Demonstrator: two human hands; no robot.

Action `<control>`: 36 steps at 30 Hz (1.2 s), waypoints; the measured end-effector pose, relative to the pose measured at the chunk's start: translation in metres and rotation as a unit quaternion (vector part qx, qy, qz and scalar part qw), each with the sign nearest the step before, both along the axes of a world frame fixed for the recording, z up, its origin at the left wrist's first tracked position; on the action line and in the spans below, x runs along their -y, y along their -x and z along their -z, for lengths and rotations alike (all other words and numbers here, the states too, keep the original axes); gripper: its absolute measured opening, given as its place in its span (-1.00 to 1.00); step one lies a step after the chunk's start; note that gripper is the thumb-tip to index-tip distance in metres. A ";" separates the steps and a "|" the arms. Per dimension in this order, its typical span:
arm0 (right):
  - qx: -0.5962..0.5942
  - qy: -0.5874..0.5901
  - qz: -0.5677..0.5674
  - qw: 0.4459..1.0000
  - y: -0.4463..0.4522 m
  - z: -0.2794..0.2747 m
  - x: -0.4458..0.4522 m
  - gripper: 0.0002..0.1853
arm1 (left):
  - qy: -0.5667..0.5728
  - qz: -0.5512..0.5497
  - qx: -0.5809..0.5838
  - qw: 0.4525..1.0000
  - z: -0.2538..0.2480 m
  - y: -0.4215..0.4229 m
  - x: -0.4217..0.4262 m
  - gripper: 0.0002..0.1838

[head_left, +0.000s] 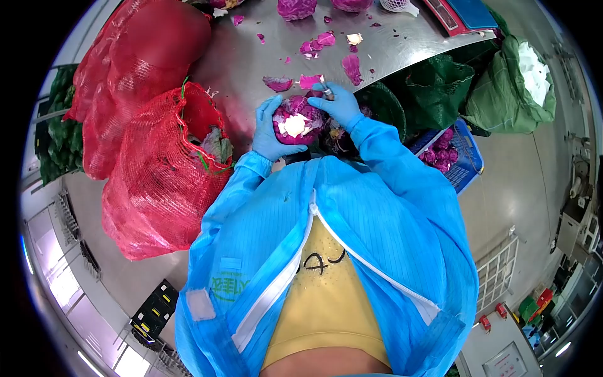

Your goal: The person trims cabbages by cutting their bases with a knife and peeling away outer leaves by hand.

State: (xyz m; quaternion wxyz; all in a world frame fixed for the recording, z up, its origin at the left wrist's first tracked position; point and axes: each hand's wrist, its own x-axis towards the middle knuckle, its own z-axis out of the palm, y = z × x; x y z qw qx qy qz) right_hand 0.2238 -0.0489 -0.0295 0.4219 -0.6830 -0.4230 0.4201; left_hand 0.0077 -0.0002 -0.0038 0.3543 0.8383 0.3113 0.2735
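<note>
A red cabbage (294, 125) with its pale cut base facing up rests in my blue-gloved left hand (269, 131), whose fingers curve around its left side. On the cabbage's right, my right hand (342, 105), gloved too, is closed on a small silver tool (325, 90); its blade cannot be made out. The fingers of that hand touch the cabbage's upper right edge. Purple leaf pieces (277, 83) lie on the steel table (245, 60) just beyond both hands. Under my right wrist are dark leaves, partly hidden by the sleeve.
Red mesh sacks (163, 169) stand at the left, one open with leaves inside. More red cabbages (297, 7) sit at the table's far side, near a red-and-blue device (458, 16). To the right are green sacks (518, 88) and a blue crate (463, 157) holding purple cabbages.
</note>
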 end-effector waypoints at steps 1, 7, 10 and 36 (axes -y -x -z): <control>-0.022 -0.019 -0.050 0.998 -0.002 0.013 -0.009 -0.47 | -0.001 0.001 0.000 1.000 0.004 0.002 -0.001 0.28; -0.090 0.120 -0.172 0.974 -0.026 -0.003 -0.028 -0.57 | 0.029 0.038 0.055 0.997 0.013 0.001 -0.005 0.27; 0.075 -0.005 -0.198 0.977 -0.019 -0.005 -0.032 -0.71 | 0.085 0.015 0.059 0.995 0.014 -0.003 -0.003 0.28; 0.311 -0.041 -0.167 0.935 -0.009 0.019 -0.044 -0.65 | 0.039 0.001 0.103 0.994 0.040 0.010 0.005 0.30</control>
